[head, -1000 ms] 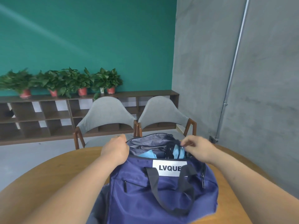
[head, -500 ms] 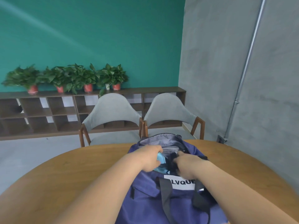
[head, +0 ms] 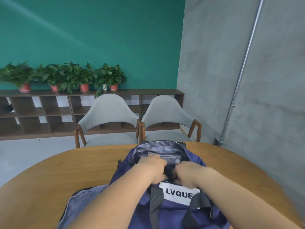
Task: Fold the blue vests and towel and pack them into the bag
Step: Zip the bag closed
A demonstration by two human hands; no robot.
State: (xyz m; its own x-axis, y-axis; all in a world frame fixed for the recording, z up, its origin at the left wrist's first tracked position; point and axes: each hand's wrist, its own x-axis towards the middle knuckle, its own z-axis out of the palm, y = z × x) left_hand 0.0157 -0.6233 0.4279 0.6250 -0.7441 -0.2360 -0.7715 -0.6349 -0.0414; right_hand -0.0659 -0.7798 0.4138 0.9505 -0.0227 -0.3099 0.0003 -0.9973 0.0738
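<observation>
One bag (head: 173, 217) on table (head: 66, 171); left hand (head: 154, 169), right hand (head: 188, 176) both clutching its mouth; two chairs (head: 107, 111).

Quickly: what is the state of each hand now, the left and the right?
Left hand: closed, gripping the near rim of the bag.
Right hand: closed, gripping the same rim.

Round wooden counter (head: 66, 171); 2 grey chairs (head: 107, 113) just behind it; low dark shelf unit (head: 41, 111) against teal wall (head: 99, 38), potted plants (head: 66, 76) on top; metal pipe (head: 244, 63) on concrete wall (head: 214, 63)
</observation>
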